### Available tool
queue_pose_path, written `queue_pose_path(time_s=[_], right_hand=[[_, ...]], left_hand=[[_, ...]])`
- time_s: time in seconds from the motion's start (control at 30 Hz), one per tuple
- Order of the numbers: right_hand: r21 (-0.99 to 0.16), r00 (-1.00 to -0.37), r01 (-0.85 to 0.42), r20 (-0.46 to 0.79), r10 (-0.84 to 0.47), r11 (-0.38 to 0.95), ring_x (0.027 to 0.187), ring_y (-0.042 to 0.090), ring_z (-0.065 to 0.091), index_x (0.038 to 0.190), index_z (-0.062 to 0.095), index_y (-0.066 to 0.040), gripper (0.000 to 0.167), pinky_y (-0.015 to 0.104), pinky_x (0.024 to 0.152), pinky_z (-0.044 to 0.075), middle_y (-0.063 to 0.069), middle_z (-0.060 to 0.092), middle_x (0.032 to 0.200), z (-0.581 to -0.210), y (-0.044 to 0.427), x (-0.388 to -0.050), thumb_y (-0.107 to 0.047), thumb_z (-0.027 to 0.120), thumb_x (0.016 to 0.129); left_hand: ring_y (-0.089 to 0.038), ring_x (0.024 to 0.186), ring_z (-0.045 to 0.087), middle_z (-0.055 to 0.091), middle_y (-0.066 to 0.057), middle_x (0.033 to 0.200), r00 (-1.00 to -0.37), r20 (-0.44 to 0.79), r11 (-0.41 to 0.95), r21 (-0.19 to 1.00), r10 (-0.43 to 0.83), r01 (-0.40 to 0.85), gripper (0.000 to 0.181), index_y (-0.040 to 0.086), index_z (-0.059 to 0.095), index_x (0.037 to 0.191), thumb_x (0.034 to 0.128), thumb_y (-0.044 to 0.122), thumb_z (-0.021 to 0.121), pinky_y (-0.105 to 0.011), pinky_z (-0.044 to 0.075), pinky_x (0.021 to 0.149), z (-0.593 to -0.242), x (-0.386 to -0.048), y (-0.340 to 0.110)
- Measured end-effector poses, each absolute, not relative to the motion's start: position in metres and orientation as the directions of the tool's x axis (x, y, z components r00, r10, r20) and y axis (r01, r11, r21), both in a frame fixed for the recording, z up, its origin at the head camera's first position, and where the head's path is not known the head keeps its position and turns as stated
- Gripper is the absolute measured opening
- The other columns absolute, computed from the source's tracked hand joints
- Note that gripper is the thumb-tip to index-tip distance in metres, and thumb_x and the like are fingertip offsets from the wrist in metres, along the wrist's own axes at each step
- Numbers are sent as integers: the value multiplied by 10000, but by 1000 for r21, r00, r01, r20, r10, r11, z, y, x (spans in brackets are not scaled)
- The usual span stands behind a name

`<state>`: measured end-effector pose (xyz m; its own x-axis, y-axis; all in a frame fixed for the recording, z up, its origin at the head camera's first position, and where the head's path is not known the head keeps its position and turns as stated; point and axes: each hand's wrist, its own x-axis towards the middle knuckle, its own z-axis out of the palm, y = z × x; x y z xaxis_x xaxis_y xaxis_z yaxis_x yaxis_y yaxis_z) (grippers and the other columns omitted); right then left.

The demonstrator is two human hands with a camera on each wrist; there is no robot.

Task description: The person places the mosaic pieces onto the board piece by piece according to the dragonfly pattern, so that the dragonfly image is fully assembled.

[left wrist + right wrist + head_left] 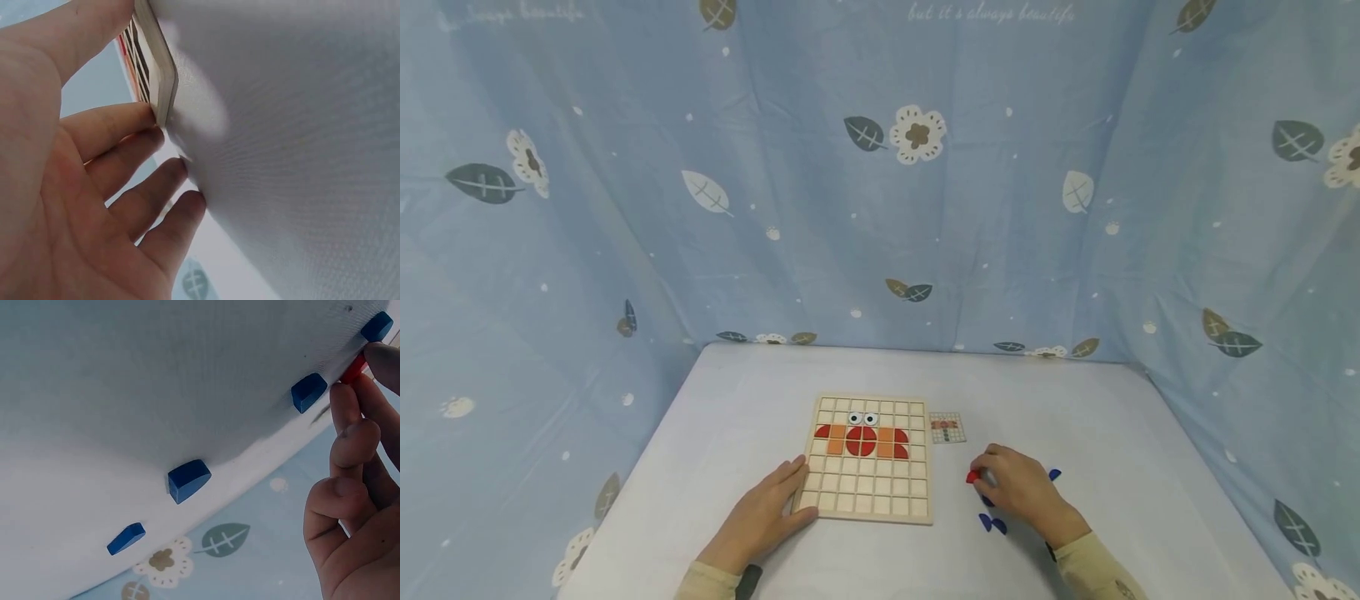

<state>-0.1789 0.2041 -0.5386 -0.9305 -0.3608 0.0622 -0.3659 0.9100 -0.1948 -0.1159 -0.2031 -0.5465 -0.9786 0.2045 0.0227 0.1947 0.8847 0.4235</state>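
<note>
My left hand [762,514] lies at the near left corner of a wooden grid board [868,510]. Its thumb touches the near edge and its fairly straight fingers [115,131] rest along the left edge. Red and orange pieces and two eye pieces [862,419] form a figure on the board, with a red circle [861,442] in the middle. My right hand [1018,487] pinches a small red piece [354,369] between thumb and fingertips, to the right of the board. Blue pieces [189,480] lie on the table near that hand, one partly hidden under it in the head view.
A small pattern card [947,427] lies against the board's right side. More blue pieces [992,523] lie just nearer than the right hand, and one [1055,474] lies beyond it. A blue patterned curtain [917,208] surrounds the white table [760,375].
</note>
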Motion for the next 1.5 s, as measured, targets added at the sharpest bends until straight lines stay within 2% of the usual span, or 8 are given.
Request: queue_pose_path(time_s=[0.2, 0.43, 0.8, 0.87, 1.03, 1.1, 1.27, 1.5], right_hand=[[-190, -924, -381, 92, -370, 905, 749, 21, 544, 923, 781, -229, 179, 251, 709, 578, -152, 596, 849, -540, 206, -178, -293, 876, 786], [-200, -866, -494, 202, -458, 846, 794, 34, 591, 943, 773, -215, 193, 274, 703, 591, -126, 632, 895, -536, 203, -179, -290, 866, 792], [-230, -789, -593, 357, -500, 772, 825, 65, 633, 1000, 762, -243, 236, 278, 699, 592, -119, 650, 947, -526, 177, -181, -275, 874, 795], [-223, -786, -594, 365, -498, 773, 868, 64, 643, 1010, 763, -252, 240, 282, 732, 602, -111, 663, 980, -523, 171, -182, -291, 872, 799], [-223, -749, -630, 427, -507, 743, 1053, 176, 690, 1017, 762, -234, 249, 358, 835, 618, -10, 707, 1130, -514, 152, -184, -280, 871, 798], [-219, -718, -662, 460, -522, 717, 1011, 173, 697, 1025, 761, -222, 249, 344, 809, 619, -11, 706, 1110, -511, 145, -185, -275, 865, 805], [-191, -639, -734, 521, -566, 652, 798, 73, 636, 1036, 758, -214, 220, 252, 662, 577, -87, 665, 981, -504, 125, -190, -277, 833, 839], [-172, -593, -770, 549, -589, 615, 813, 74, 651, 1039, 778, -206, 202, 220, 653, 578, -60, 687, 993, -491, 94, -193, -285, 810, 857]], left_hand=[[-330, 1426, 425, 466, -65, 1556, -978, 16, 880, 433, 208, 194, 751, 34, 554, 1447, 874, 470, 767, -497, 395, 1151, -548, -116, -203], [-336, 1423, 427, 467, -76, 1554, -976, 33, 881, 425, 217, 210, 758, 20, 553, 1443, 871, 465, 771, -495, 391, 1153, -548, -117, -203], [-334, 1425, 425, 469, -66, 1554, -979, 4, 885, 428, 203, 185, 763, 37, 554, 1448, 868, 486, 766, -500, 396, 1151, -545, -116, -202], [-335, 1424, 427, 471, -65, 1552, -980, 5, 885, 428, 201, 184, 762, 37, 557, 1446, 865, 482, 770, -503, 400, 1146, -545, -115, -202], [-338, 1425, 424, 472, -67, 1551, -981, 4, 884, 432, 196, 178, 762, 36, 557, 1445, 865, 482, 769, -508, 398, 1147, -545, -115, -202], [-342, 1430, 417, 468, -68, 1554, -981, 0, 882, 438, 195, 175, 760, 35, 553, 1448, 870, 481, 765, -509, 390, 1153, -546, -115, -201], [-338, 1435, 410, 466, -57, 1557, -982, 0, 882, 439, 189, 170, 759, 43, 552, 1452, 872, 485, 761, -508, 383, 1158, -547, -116, -201], [-331, 1435, 412, 470, -51, 1554, -981, 14, 882, 436, 193, 180, 757, 44, 555, 1450, 870, 483, 765, -498, 381, 1161, -548, -117, -203]])
